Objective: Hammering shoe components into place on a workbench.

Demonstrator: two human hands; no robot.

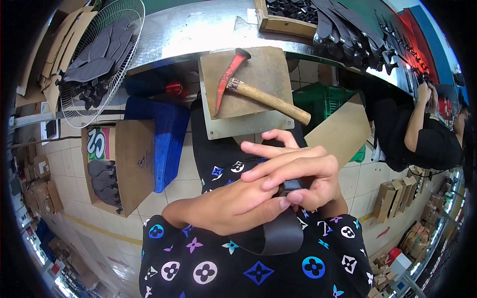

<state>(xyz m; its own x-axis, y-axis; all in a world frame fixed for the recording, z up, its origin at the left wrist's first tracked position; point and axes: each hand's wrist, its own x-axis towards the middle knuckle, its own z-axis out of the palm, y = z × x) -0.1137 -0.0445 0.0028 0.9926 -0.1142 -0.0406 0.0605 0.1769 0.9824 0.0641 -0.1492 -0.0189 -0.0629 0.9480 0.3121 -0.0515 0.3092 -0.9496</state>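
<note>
Both my hands meet above my lap around a dark grey, smooth, curved flat part (284, 234) with a small black block (291, 185) at its upper end. My left hand (238, 202) reaches in from the left, its thumb pressed against the part just below the block; its other fingers are mostly hidden. Over it lies my right hand (310, 171), thumb and forefinger pinching at the block, the other fingers stretched leftward across the left hand. Beyond them, a hammer (266, 101) with a long red pointed head and wooden handle lies on a brown board (268, 64).
A wire basket (140, 37) of dark grey parts stands at the far left. Below it are an open carton (136, 169) and a blue crate (169, 144). A wooden tray (283, 26) and more dark parts (343, 32) lie on the metal bench. Another person (422, 129) works at right.
</note>
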